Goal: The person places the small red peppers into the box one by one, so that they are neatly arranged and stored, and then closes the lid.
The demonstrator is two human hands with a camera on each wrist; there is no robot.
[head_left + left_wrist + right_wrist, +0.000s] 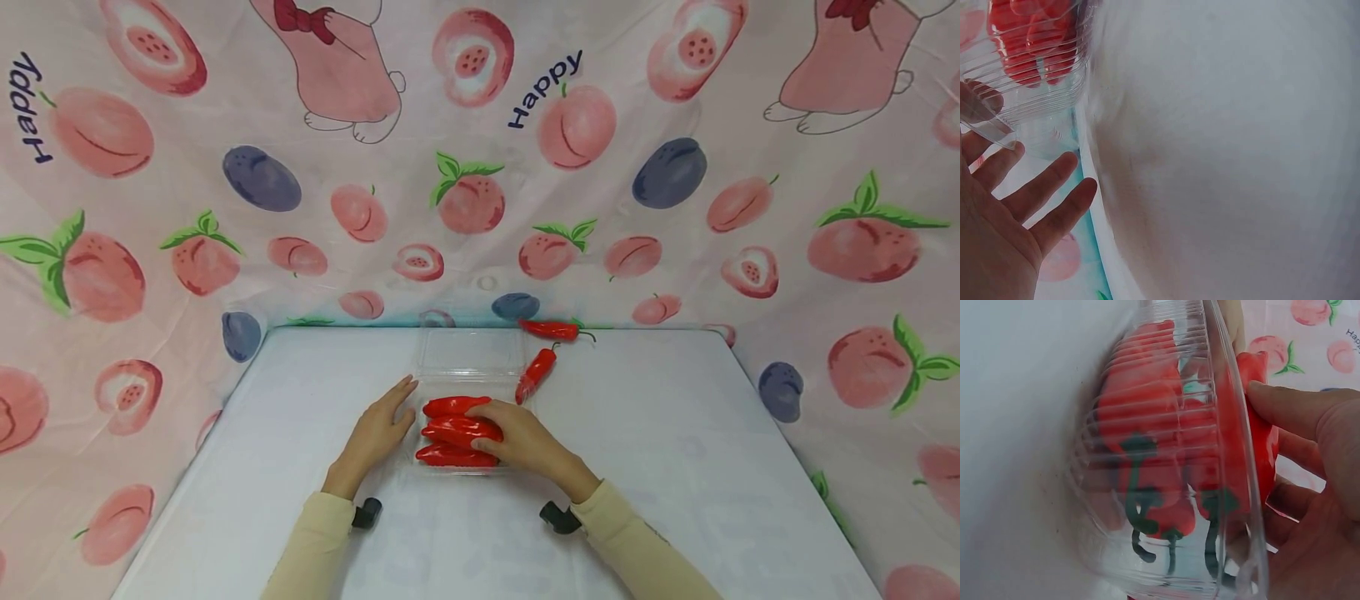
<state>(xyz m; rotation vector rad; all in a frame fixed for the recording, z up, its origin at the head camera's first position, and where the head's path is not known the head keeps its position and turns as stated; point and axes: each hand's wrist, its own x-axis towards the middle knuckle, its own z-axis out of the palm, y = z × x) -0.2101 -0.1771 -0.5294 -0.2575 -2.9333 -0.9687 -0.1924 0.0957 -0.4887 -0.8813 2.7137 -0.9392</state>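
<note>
Cream sleeves [318, 533] lead to the right hand [522, 437], clamped from above on a pepper [456, 432] in the box [480, 472], likely because its sides are enclosed. Opposite, the left hand [375, 432], fingers apart, flanks the box, perhaps to steady it; contact I cannot tell. Beyond both, the lid [472, 352] lies back, freeing the top; loose peppers [537, 373] lie past the right hand, one at the far edge of the table [675, 467], which stretches wide either side

The peppers [448, 432] are red with dark green stems [1138, 447], the box [457, 472] is transparent, the bench [660, 467] is white, and the pink cloth [420, 133] has printed peaches [577, 127].
</note>
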